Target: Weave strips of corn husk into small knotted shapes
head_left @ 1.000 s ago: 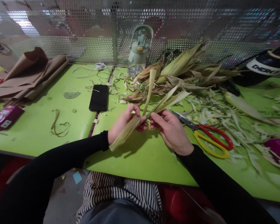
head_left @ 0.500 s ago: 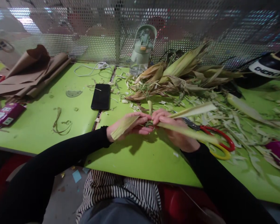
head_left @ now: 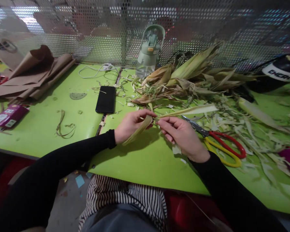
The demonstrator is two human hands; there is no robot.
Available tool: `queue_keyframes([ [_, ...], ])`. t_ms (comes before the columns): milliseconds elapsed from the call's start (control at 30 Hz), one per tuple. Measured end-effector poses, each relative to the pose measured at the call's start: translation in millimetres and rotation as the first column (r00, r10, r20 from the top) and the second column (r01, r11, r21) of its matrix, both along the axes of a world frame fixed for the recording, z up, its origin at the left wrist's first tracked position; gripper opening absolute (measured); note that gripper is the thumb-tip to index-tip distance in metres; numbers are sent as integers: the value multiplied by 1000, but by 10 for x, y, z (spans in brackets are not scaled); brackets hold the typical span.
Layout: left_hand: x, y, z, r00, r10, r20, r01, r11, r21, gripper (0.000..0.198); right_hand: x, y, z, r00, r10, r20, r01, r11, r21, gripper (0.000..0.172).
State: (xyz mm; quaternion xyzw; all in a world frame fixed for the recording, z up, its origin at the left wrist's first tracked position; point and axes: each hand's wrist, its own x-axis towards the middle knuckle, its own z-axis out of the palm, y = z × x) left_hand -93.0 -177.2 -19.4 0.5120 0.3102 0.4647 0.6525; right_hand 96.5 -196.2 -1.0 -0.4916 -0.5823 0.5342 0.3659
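Observation:
My left hand [head_left: 130, 124] is closed on a strip of pale corn husk [head_left: 139, 129] that hangs down toward my wrist. My right hand [head_left: 183, 137] pinches the same husk piece where a long narrow leaf [head_left: 190, 110] runs off to the right. Both hands meet above the green table [head_left: 145, 161], fingertips almost touching. A scrap of husk [head_left: 176, 149] shows under my right palm. Red and yellow scissors [head_left: 219, 143] lie on the table just right of my right hand.
A pile of corn husks [head_left: 190, 74] and scattered trimmings [head_left: 244, 129] cover the right half. A black phone [head_left: 105, 99], white cable [head_left: 96, 70], green bottle [head_left: 148, 53], brown paper [head_left: 31, 75] and a purple pack [head_left: 7, 116] lie around. A perforated metal screen [head_left: 87, 35] stands behind.
The husk strip that lay over my right wrist is gone from there. My hands have drawn slightly apart, and the long leaf now points right at a flatter angle.

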Motion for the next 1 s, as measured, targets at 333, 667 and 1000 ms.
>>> queue_keyframes([
  [333, 1, -74, 64, 965, -22, 260, 105, 945, -310, 25, -86, -132, -64, 982, -28, 187, -16, 973, 229, 31],
  [667, 40, -51, 37, 990, 10, 139, 20, 977, -214, 17, -74, -101, 7, 918, -133, 374, -65, 879, 473, 34],
  [1000, 29, -68, 37, 981, -128, 146, 143, 985, -94, 28, -60, 54, -76, 968, -118, -220, 78, 980, -185, 40],
])
